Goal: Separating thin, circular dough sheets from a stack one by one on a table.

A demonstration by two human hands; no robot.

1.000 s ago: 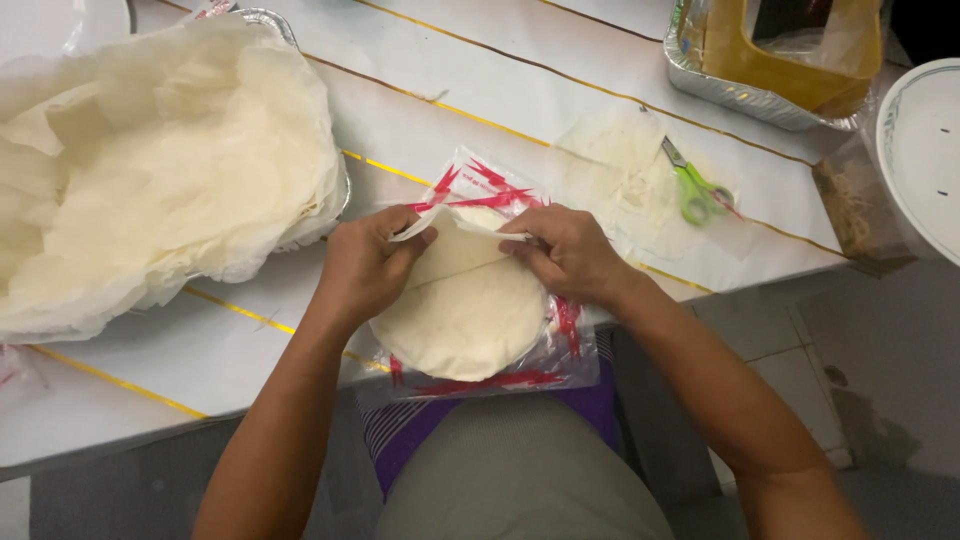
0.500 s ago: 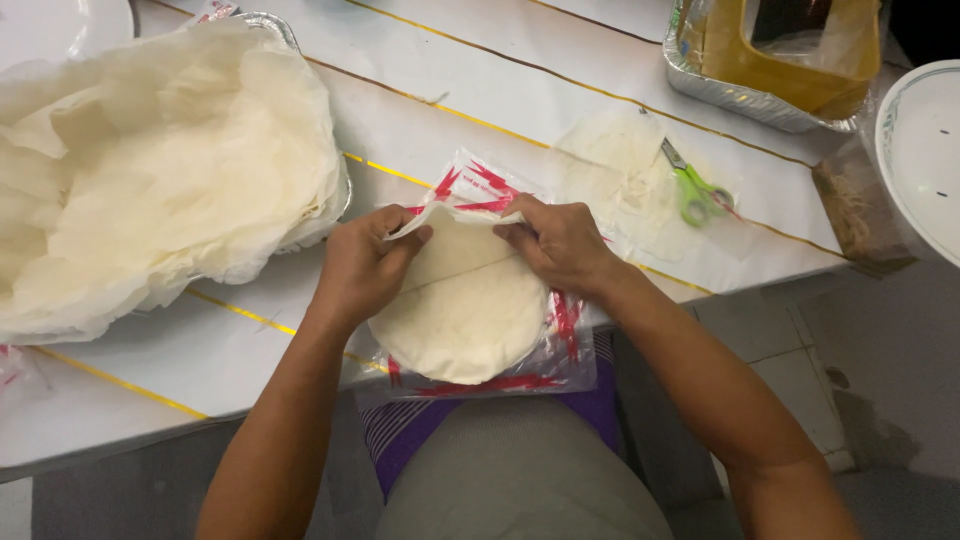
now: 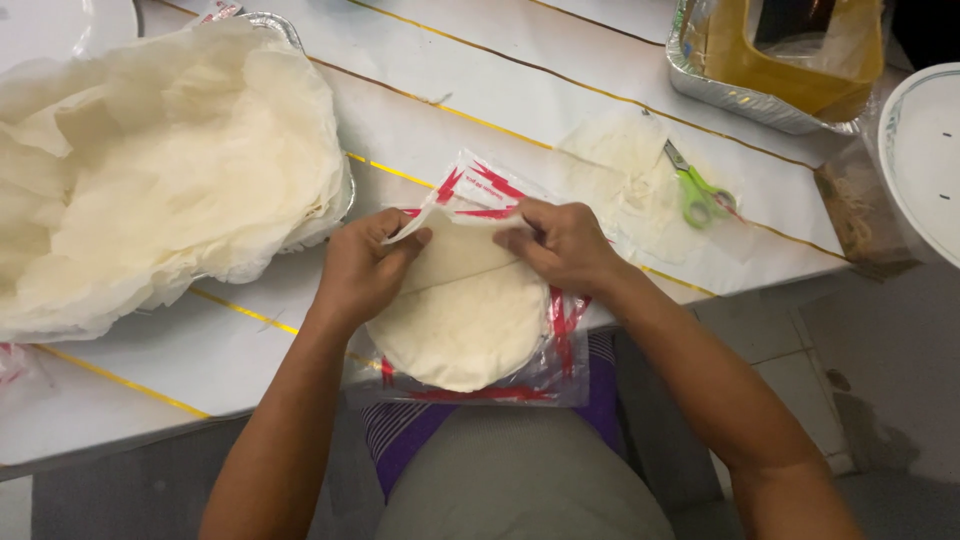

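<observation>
Pinching the top edge of a thin round pastry wrapper [image 3: 462, 320], the person's left hand [image 3: 362, 268] and right hand [image 3: 560, 240] grip it tightly at the table's near edge. It lies on a stack in a clear red-printed bag [image 3: 480, 190]. Left sits a foil tray of separated sheets [image 3: 150, 170]; right, green-handled scissors [image 3: 700, 192].

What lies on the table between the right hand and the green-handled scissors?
In the head view, between the right hand and the scissors lie loose thin pale sheets, flat on the white table covering; the scissors rest on their far edge.
</observation>
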